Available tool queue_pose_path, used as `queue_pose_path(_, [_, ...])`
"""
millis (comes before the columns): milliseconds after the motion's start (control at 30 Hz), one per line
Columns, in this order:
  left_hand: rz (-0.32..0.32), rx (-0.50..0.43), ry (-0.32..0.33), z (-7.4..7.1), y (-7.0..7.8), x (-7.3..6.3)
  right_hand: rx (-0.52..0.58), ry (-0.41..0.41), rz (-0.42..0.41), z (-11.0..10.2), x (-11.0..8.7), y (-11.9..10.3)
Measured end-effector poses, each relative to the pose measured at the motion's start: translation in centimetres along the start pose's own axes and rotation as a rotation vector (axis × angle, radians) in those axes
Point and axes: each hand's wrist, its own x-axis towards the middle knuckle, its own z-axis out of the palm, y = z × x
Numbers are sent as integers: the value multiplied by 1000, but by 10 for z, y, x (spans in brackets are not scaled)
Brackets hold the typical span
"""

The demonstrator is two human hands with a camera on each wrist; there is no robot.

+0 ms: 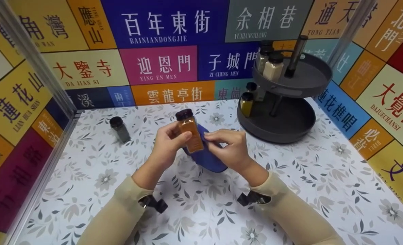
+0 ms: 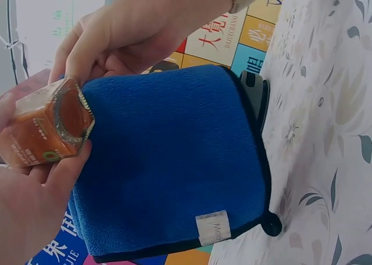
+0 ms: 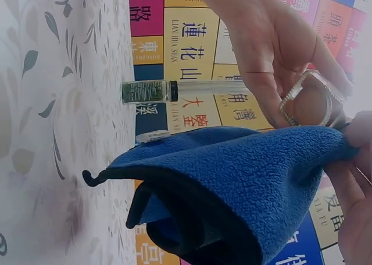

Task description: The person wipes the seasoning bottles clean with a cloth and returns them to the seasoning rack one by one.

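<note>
A square glass spice jar (image 1: 191, 137) of orange-brown powder with a dark lid is in my left hand (image 1: 167, 144), thumb across its front. The jar tilts slightly, lid up, above the table, and the left wrist view shows its clear base. My right hand (image 1: 231, 146) pinches the upper edge of a blue cleaning cloth (image 1: 210, 158) between thumb and fingers, just right of the jar. From there the cloth (image 2: 174, 160) hangs folded, with dark edging and a small white tag (image 2: 214, 227). In the right wrist view, the cloth (image 3: 250, 166) overlaps part of the jar's base.
A spice jar (image 1: 121, 132) with dark green contents stands on the floral table (image 1: 96, 204) at the left. At the back right is a dark two-tier round rack (image 1: 289, 131), with a pale jar (image 1: 272, 69) above and a yellowish jar (image 1: 246, 103) below. Sign-patterned panels enclose the table.
</note>
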Motion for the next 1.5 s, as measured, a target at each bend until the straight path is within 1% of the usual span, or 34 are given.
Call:
queue_pose_path(67, [-3,-26,34,-1,1,1,0,-16,4,1,-1,-1])
queue_pose_path(167, [17,-19,84,-2,0,2,-3,-37,4,2,-2,0])
queue_pose_path(267, [40,21,118,-3,0,2,-15,-39,-11,4,-3,0])
queue_pose_path(367, [40,58,128,-1,-1,2,-40,-19,-44,4,-4,0])
queue_pose_path(433, [37,86,110,0,-3,2,-52,4,-67,3,-4,-1])
queue_pose_path(533, [44,159,56,3,-5,2,-67,35,-89,1,-3,-3])
queue_pose_path(633, [53,256,-4,4,-8,1,-80,55,-93,-1,-2,-3])
queue_pose_path(700, [41,296,-40,4,-10,0,-83,65,-88,-2,-1,-4])
queue_pose_path(767, [21,314,-80,5,-12,-1,-87,78,-83,-3,1,-4])
queue_pose_path(900, [-22,320,-169,5,-17,-2,-98,103,-61,-6,5,-3])
queue_pose_path(1000, [-34,315,-207,4,-19,-1,-98,103,-26,-7,5,0])
queue_pose_path(1067, [-40,297,-220,2,-20,0,-82,94,8,-7,5,2])
queue_pose_path(1133, [-45,267,-237,1,-20,0,-43,87,48,-7,5,3])
queue_pose_path(1233, [-33,240,-268,0,-17,0,13,73,96,-6,6,3])
queue_pose_path(1300, [-14,233,-274,0,-14,0,23,72,103,-7,7,-1])
queue_pose_path(1400, [28,234,-248,2,-11,-1,-7,86,72,-7,9,-9])
queue_pose_path(1500, [58,236,-178,2,-9,-2,-65,102,12,-3,8,-15])
